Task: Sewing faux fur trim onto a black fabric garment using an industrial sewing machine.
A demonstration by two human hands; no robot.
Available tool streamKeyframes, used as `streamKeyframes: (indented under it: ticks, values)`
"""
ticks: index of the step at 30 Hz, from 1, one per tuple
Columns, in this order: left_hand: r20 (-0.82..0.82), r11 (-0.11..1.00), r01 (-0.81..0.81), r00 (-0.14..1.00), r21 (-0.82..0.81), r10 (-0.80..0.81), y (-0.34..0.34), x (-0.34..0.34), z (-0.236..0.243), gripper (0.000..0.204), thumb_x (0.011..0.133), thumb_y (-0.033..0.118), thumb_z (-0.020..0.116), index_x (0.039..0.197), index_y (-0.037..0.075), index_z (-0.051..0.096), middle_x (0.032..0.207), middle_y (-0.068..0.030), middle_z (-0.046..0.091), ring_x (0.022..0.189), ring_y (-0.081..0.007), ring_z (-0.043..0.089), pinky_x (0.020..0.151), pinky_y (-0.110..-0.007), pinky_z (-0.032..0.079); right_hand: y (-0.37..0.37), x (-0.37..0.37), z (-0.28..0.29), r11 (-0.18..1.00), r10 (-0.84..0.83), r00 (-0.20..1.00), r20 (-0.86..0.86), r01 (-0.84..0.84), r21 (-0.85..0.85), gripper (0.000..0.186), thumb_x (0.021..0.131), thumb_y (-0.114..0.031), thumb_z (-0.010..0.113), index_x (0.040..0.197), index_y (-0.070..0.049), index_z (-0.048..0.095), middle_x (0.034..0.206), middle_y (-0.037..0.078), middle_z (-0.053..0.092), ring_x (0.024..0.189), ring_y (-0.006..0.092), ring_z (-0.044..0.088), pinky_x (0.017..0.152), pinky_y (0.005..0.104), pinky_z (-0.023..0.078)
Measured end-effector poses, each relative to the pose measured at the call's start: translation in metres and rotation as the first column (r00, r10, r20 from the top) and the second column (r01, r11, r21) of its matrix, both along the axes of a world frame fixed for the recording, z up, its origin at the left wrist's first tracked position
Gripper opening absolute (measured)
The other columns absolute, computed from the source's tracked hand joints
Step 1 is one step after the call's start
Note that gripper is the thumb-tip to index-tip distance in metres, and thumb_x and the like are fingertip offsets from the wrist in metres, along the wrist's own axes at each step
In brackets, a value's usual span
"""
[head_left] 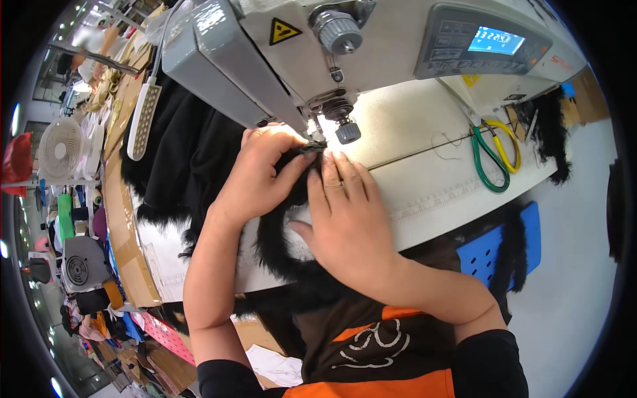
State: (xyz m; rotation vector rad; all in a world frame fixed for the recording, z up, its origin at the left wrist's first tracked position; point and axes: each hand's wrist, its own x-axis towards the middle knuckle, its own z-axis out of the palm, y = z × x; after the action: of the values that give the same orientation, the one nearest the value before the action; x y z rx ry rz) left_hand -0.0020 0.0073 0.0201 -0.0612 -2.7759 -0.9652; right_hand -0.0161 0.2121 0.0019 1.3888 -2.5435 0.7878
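Note:
A strip of black fur trim (272,242) runs under the presser foot (317,129) of a sewing machine (385,43) and hangs over the front edge of the bed. My left hand (255,169) is closed, thumb and fingers pinching the trim just left of the needle. My right hand (355,222) lies with its fingers stretched out, the tips pressing at the trim's edge beside the foot. Black fabric with furry edges (192,156) is heaped on the left. The needle point is hidden behind my fingers.
Scissors with green and yellow handles (492,156) lie on the right of the bed (424,192). Loose thread curls near them. A white lamp (144,119) hangs at left. Black fur pieces (551,136) lie at far right, and a blue perforated stool (481,255) stands below.

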Motion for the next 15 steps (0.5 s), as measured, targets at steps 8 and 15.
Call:
streamKeyframes:
  ticks: [8, 15]
  values:
    - [0.016, 0.997, -0.015, 1.000, -0.080, 0.016, 0.008, -0.002, 0.006, 0.019, 0.093, 0.018, 0.080, 0.097, 0.002, 0.072, 0.090, -0.0115, 0.069, 0.096, -0.0328, 0.065, 0.095, -0.043, 0.044, -0.018, 0.034, -0.001, 0.998, 0.052, 0.993, 0.109, -0.055, 0.019, 0.077, 0.080, -0.042, 0.088, 0.131, 0.012, 0.067, 0.144, 0.040, 0.057, 0.145, 0.0564, 0.048, 0.128, 0.0657, 0.029]
    - [-0.056, 0.994, -0.025, 0.998, -0.111, 0.018, 0.009, 0.000, 0.005, 0.018, 0.083, 0.007, 0.083, 0.096, 0.001, 0.072, 0.090, -0.0132, 0.068, 0.100, -0.0367, 0.065, 0.102, -0.048, 0.048, -0.021, 0.069, -0.012, 0.965, 0.246, 0.968, 0.040, -0.241, -0.104, 0.027, 0.091, -0.017, 0.064, 0.098, 0.005, 0.077, 0.119, 0.029, 0.073, 0.132, 0.0492, 0.060, 0.127, 0.0656, 0.033]
